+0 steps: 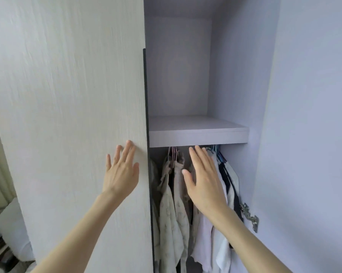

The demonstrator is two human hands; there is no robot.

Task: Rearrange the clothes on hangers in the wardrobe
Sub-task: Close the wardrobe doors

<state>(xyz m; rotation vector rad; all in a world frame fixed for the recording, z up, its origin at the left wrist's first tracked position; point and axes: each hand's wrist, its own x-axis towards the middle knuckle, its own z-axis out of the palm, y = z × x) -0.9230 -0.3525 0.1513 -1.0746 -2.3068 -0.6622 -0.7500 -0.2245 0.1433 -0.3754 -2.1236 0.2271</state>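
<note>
Clothes hang on hangers under a shelf (pixel 197 137) inside the open wardrobe. On the left hang beige patterned garments (pixel 172 209) on pinkish hangers (pixel 173 152). On the right hang white and dark garments (pixel 230 186) on blue hangers (pixel 215 150). My right hand (pixel 203 184) is stretched flat, fingers straight, in front of the clothes between the two groups, holding nothing. My left hand (pixel 122 172) is spread flat against the closed left door panel (pixel 67 115), near its dark edge.
The right door (pixel 308 134) stands swung open, with a metal hinge (pixel 250 215) at its inner side. The upper compartment above the shelf holds nothing visible. At the lower left, beyond the wardrobe, lie a pale cushion (pixel 12 229) and some dark items.
</note>
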